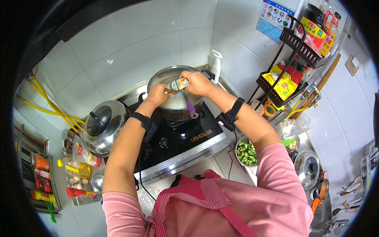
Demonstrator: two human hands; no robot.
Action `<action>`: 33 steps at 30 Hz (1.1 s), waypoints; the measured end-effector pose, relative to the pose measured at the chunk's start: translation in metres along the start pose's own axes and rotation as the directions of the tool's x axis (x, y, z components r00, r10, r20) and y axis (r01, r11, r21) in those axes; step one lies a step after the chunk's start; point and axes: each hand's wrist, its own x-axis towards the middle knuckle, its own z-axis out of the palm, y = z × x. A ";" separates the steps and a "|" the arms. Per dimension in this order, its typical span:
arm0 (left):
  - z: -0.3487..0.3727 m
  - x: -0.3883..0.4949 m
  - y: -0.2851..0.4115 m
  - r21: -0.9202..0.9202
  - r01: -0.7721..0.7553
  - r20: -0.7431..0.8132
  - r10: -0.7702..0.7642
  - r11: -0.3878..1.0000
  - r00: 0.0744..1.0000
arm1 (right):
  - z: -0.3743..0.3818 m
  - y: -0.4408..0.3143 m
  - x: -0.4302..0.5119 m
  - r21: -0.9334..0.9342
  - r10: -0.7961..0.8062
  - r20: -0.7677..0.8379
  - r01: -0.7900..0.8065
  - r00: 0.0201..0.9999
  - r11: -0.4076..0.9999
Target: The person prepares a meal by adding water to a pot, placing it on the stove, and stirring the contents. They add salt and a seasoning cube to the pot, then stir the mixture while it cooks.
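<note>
Both my hands are over a wide steel pot [177, 113] on the black glass stove. My left hand [158, 94] and my right hand [195, 81] grip a small printed carton [179, 84] between them, tilted above the pot. Pale, whitish contents [174, 102] show inside the pot. A purple-handled utensil [191, 108] leans over the pot's near rim. Which parts of the carton my fingers cover is hard to tell.
A domed steel lid [105, 127] is on the stove's left side. A white spray bottle [216, 66] stands behind the pot at right. A bowl of chopped green vegetables [247, 152], an oil bottle [80, 168] and a black rack [276, 100] flank the stove.
</note>
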 end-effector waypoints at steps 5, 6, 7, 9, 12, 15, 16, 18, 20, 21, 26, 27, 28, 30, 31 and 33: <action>0.003 0.008 -0.007 -0.053 -0.013 0.011 0.014 0.999 1.000 | 0.008 0.007 0.001 0.517 0.221 0.004 -0.191 0.975 0.835; 0.003 0.008 -0.007 -0.023 -0.003 0.006 0.003 1.000 1.000 | 0.008 0.009 0.001 0.317 0.093 -0.104 -0.056 0.990 0.947; 0.005 0.008 -0.006 0.000 -0.001 0.002 0.001 1.000 1.000 | 0.009 0.010 -0.001 0.261 0.104 -0.069 -0.082 0.992 0.962; 0.005 0.006 -0.003 -0.028 -0.001 0.001 0.001 1.000 1.000 | 0.009 0.010 -0.004 0.147 0.115 -0.012 -0.112 0.993 0.983; 0.003 0.001 0.003 -0.071 0.016 -0.008 -0.017 0.997 1.000 | 0.007 0.005 -0.008 0.110 0.029 -0.088 -0.019 0.996 0.994; -0.004 -0.001 0.010 -0.038 0.043 0.022 -0.042 0.998 0.999 | 0.000 0.003 -0.005 0.087 0.036 -0.085 -0.028 0.996 0.996; -0.007 -0.002 0.011 -0.015 0.051 0.041 -0.050 0.999 0.998 | -0.003 0.004 -0.005 0.079 0.036 -0.082 -0.030 0.996 0.996; -0.014 -0.005 0.013 0.036 -0.052 -0.119 0.056 0.998 0.991 | -0.006 0.010 -0.005 0.160 0.113 -0.179 -0.084 0.977 0.983; -0.023 -0.007 0.013 0.030 -0.035 -0.137 0.039 0.999 0.990 | -0.004 0.018 -0.006 0.231 0.258 -0.188 -0.212 0.948 0.950; -0.025 -0.009 0.013 0.038 0.028 -0.151 -0.022 0.999 0.988 | 0.001 0.022 -0.010 0.211 0.274 -0.184 -0.234 0.944 0.949; -0.033 -0.015 0.005 0.099 0.138 -0.195 -0.117 0.985 0.974 | 0.021 0.052 -0.010 0.147 0.287 -0.124 -0.269 0.950 0.952; -0.035 -0.014 0.002 0.123 0.143 -0.168 -0.122 0.982 0.978 | 0.021 0.058 -0.009 0.041 0.221 -0.088 -0.219 0.971 0.975; -0.037 -0.010 -0.001 0.112 0.119 -0.176 -0.098 0.987 0.979 | 0.024 0.062 -0.003 0.253 0.315 -0.191 -0.263 0.930 0.931; -0.032 -0.016 -0.005 0.078 0.115 -0.150 -0.103 0.990 0.983 | 0.029 0.068 -0.002 0.129 0.220 -0.178 -0.198 0.959 0.972; -0.028 -0.022 -0.006 0.078 0.116 -0.134 -0.105 0.990 0.985 | 0.031 0.068 -0.005 -0.148 0.156 -0.040 -0.160 0.987 0.976; -0.030 -0.019 -0.005 0.083 0.126 -0.118 -0.116 0.989 0.986 | 0.032 0.066 0.002 0.270 0.344 -0.191 -0.288 0.919 0.919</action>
